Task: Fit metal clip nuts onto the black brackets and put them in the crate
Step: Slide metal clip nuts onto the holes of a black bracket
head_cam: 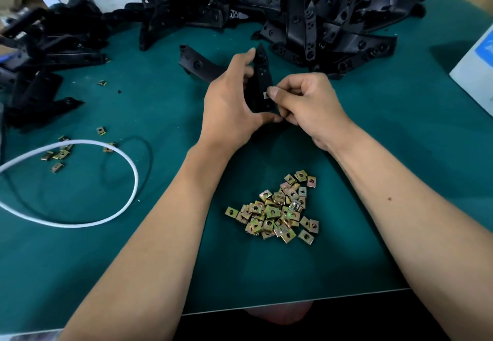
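Observation:
My left hand (229,106) grips a black bracket (262,74) upright over the middle of the green mat, fingers curled round its left edge. My right hand (304,106) pinches a small metal clip nut (265,95) against the bracket's right edge, thumb and fingers curled on it. A heap of brass-coloured clip nuts (277,212) lies on the mat near me, between my forearms. A big pile of black brackets (320,20) fills the far side of the table. No crate is in view.
More black brackets (48,55) lie heaped at the far left. A single bracket (197,63) lies just behind my left hand. Several loose clip nuts (60,154) sit by a white cable loop (106,148) at left. A white box (474,74) stands at right.

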Motion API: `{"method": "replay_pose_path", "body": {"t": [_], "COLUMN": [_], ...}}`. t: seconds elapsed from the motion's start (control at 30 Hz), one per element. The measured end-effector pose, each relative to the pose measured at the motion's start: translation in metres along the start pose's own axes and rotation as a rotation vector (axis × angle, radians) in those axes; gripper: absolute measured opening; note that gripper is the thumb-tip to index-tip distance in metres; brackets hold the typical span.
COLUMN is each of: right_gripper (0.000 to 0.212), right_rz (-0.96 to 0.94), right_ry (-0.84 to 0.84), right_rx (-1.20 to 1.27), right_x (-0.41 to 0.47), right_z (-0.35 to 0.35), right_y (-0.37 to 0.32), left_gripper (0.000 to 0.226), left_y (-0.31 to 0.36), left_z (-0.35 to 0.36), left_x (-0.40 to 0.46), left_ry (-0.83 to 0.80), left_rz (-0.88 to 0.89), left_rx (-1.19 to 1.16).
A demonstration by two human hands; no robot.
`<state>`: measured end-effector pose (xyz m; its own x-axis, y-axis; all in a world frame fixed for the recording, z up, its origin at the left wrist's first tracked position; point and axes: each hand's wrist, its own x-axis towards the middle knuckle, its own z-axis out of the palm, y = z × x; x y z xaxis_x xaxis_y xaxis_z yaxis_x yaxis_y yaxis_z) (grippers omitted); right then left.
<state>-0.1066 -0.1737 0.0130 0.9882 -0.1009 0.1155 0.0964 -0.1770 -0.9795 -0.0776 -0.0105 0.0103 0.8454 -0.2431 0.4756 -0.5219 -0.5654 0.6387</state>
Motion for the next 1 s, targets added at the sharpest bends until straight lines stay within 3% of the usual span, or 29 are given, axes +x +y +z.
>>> {"method": "replay_pose_path", "body": {"t": [0.17, 0.27, 0.4, 0.5, 0.6, 0.83, 1.0], "right_gripper": [0.023, 0.029, 0.046, 0.056, 0.042, 0.012, 0.012], "right_rz": [0.0, 0.075, 0.447, 0.557, 0.477, 0.268, 0.166], "right_ry": [-0.073, -0.152, -0.477, -0.681, -0.732, -0.765, -0.778], "right_rx": [-0.19, -0.469, -0.689, -0.901, -1.005, -0.995, -0.976], "right_x": [0.004, 0.003, -0.009, -0.025, -0.039, -0.043, -0.031], "right_z": [-0.007, -0.02, -0.036, -0.023, -0.004, 0.027, 0.03], "right_y": [-0.001, -0.011, -0.042, -0.067, -0.076, -0.08, -0.073], "left_gripper": [0.11, 0.11, 0.114, 0.116, 0.115, 0.114, 0.109], "left_y": [-0.003, -0.006, -0.009, -0.007, -0.007, -0.003, -0.005], "left_z": [0.001, 0.002, 0.001, 0.003, 0.002, 0.0, -0.002], "left_x": [0.005, 0.006, 0.01, 0.009, 0.007, 0.005, 0.005], "left_ry": [-0.03, -0.008, 0.046, 0.03, 0.008, 0.015, 0.035], "left_rz": [-0.003, -0.031, -0.119, -0.144, -0.112, -0.113, -0.131], "left_rx": [0.041, 0.07, 0.057, 0.039, 0.012, -0.035, -0.07]}}
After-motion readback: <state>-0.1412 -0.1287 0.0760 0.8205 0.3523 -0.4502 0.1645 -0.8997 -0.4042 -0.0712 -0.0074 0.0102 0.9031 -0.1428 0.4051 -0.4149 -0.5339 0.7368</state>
